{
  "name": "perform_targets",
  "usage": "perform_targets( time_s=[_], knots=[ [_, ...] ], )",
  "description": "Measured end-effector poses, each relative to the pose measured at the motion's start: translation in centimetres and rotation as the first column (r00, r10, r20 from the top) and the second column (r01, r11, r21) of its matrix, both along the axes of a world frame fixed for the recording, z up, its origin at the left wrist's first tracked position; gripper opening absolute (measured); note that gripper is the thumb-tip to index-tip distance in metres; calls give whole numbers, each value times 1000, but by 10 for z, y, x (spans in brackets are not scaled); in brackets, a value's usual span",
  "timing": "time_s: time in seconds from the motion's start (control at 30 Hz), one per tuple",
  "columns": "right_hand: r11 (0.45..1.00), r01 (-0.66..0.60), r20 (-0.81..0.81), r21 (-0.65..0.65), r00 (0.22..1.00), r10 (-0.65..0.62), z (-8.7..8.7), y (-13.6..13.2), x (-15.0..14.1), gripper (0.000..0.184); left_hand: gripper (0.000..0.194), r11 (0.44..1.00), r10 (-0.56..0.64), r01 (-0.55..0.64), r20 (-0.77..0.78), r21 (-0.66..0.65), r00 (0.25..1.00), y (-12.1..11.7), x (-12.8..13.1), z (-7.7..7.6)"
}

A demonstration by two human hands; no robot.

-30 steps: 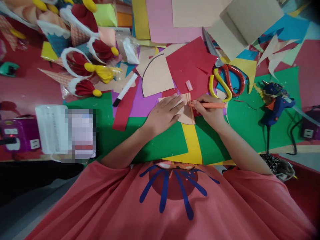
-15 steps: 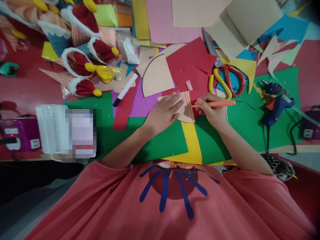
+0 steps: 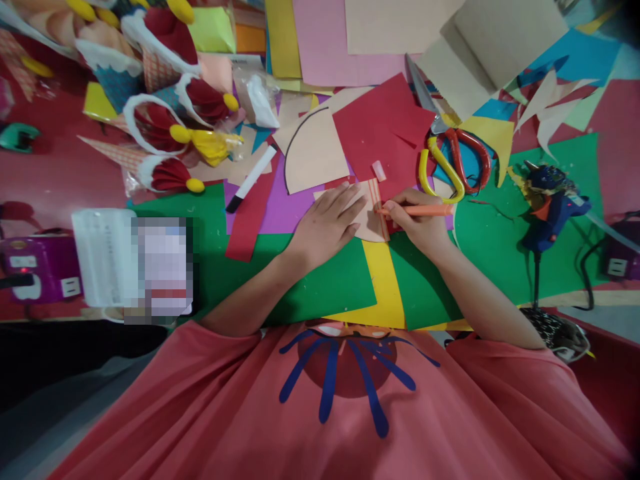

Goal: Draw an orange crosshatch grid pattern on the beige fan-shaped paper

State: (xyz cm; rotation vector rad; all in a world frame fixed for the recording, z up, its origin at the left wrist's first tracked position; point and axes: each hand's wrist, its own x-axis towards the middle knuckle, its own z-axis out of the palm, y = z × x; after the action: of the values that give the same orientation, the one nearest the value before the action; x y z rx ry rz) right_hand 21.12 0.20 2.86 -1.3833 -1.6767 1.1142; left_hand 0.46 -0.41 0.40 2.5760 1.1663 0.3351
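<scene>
From the left of my feed I see a purple socket block (image 3: 43,267) on the table (image 3: 55,167), then a white box (image 3: 103,260) just beside a phone-like device (image 3: 167,263), too pixelated for me to read. Above them lie cones (image 3: 155,122) with white rims, red insides and yellow balls. Next I have a white marker (image 3: 255,172) with a black end, lying slanted, and a cut tan piece (image 3: 316,157) with a black curved edge. My left hand (image 3: 325,223) rests palm down, its fingers spread and gripping nothing, over the left part of a striped tan paper (image 3: 369,228), which sits at mid-table, overlapping a red sheet (image 3: 385,120) and a yellow strip (image 3: 386,287). My right hand (image 3: 423,223) pinches an orange pen (image 3: 430,210) in its fingers, the tip at the paper's orange lines. A small pink cylinder (image 3: 379,171) lies above that tip. Farther right, I find scissors (image 3: 446,167) with yellow and red handles, then a blue glue gun (image 3: 547,217) on a green sheet (image 3: 490,253).
</scene>
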Motion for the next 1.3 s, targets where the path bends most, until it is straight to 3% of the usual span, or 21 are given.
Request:
perform_targets(
  time_s=[0.33,1.3],
  knots=[
    [1000,-5,39,15,999,4,1,0,-1,23,45,999,-7,8,-24,31,1000,0,0,0],
    [989,-80,-20,-124,997,78,4,-2,-3,24,43,1000,14,-14,0,-15,1000,0,1,2]
  ],
)
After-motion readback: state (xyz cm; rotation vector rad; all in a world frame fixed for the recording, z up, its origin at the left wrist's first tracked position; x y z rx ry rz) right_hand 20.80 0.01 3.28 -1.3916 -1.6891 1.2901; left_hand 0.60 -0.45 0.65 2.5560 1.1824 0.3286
